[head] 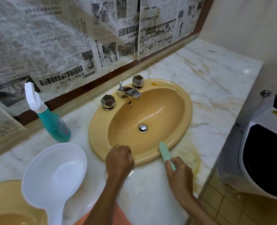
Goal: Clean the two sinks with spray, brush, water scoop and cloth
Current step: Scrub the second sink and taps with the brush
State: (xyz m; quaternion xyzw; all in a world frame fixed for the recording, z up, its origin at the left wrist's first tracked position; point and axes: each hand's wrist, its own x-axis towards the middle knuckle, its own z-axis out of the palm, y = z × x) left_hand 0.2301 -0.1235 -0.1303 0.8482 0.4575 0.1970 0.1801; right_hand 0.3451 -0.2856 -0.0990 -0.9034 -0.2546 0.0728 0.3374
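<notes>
Presently: right hand [179,172] clamped on green brush [165,154], head laid on yellow sink [102,148] front rim, seemingly for scrubbing; left hand [119,158] fisted empty on rim, probably bracing; spray bottle [53,122] and water scoop [53,179] parked within reach on counter [207,75].

— What do the hands do at the yellow sink [181,114]?

— The right hand [179,173] grips a pale green brush [164,152] whose head lies on the near rim. The left hand [119,158] rests as a fist on that rim, holding nothing visible.

— And on the marble counter [207,82]?

— A teal spray bottle [53,120] stands upright left of the basin; a white water scoop [53,176] lies nearer, between it and a second yellow sink [6,202] at the lower left corner.

— The fittings?

— A chrome faucet [128,92] between two faceted knobs [108,101]; the drain stopper [143,127] sits in the bowl.
</notes>
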